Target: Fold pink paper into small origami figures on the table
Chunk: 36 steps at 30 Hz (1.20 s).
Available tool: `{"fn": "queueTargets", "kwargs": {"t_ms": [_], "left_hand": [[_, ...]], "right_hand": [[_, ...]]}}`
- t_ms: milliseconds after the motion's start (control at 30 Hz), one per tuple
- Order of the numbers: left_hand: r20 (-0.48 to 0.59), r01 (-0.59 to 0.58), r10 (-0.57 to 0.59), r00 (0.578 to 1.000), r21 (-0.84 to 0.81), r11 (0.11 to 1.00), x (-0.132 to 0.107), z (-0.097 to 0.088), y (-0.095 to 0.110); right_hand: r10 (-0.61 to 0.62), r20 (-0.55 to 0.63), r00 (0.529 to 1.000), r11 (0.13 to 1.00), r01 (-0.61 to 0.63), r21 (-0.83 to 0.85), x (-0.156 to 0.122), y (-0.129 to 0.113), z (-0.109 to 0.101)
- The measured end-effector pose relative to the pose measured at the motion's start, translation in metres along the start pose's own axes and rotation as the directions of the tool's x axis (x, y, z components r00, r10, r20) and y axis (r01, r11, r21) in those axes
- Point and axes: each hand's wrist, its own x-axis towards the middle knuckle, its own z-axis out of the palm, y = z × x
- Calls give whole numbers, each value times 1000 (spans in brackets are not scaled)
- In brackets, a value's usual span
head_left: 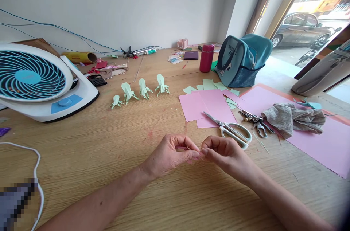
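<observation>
left hand (171, 154): grip pinching small folded pink paper piece (201, 155) | right hand (226, 155): grip pinching the same piece | piece: between fingertips, just above wooden counter (109, 151), near white-handled scissors (232, 129) lying on pink paper sheets (207, 107)

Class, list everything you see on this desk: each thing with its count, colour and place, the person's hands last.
Fan: one, white and teal, far left.
Figures: four, pale green, in a row right of the fan.
Sheets: several, pink and green, centre right.
Scissors: one pair, white handles, on the pink sheets.
Keys: one bunch, metal, right of the scissors.
Cloth: one, grey, right.
Bag: one, teal, back right.
Flask: one, red, left of the bag.
Scrap: one, pink, near centre.
Left hand: bare, pinching the scrap.
Right hand: bare, pinching the scrap.
</observation>
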Motion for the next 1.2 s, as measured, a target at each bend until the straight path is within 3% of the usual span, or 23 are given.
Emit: {"fn": "queueTargets", "kwargs": {"t_ms": [100,333,533,800,1200], "left_hand": [[2,-14,14,1000,10,1000,0,0,0],[20,-106,105,994,29,994,1,-2,-6],[-6,-175,178,984,155,972,-2,-1,-3],[-17,-284,322,947,428,858,-5,2,1],[-11,-442,525,851,523,728,-4,1,-3]], "right_hand": [[39,32,999,993,-42,110,2,0,-2],[51,75,996,991,-59,117,3,1,-2],[52,59,997,990,-59,129,3,0,-1],[26,32,999,998,-28,65,2,2,1],[33,34,999,993,-37,109,2,4,0]]}}
